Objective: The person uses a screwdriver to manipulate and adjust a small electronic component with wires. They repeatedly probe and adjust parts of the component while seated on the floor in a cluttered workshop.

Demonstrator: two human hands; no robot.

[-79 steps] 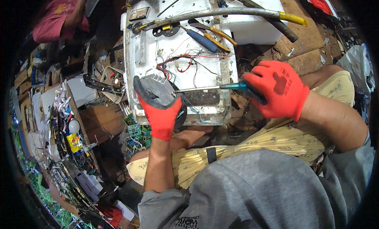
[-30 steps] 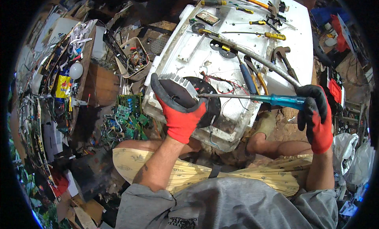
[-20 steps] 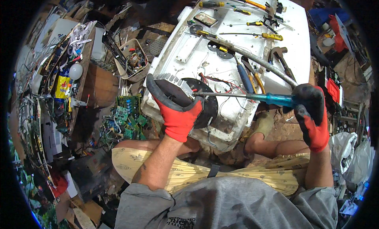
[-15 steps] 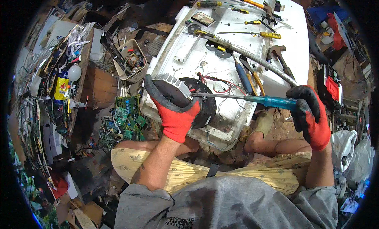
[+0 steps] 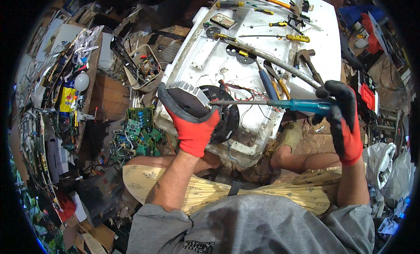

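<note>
My left hand, in a red and black glove, is wrapped round a finned metal heatsink part with a dark flat face. Behind and to the right of it lies a round black disc, partly hidden by the glove. In the same kind of glove, my right hand grips the end of a screwdriver with a translucent blue handle. Its long shaft points left, and the tip meets the right edge of the heatsink part. Red and dark wires lie just beyond the shaft.
A white panel serves as the work surface. On it rest a metal rod, a hammer, pliers and several yellow-handled screwdrivers. Green circuit boards and a bin of small parts stand at left.
My right hand has shifted a little, its fingers re-set around the blue handle, now further up. The screwdriver tip stays at the heatsink's edge; my left hand barely moves.
</note>
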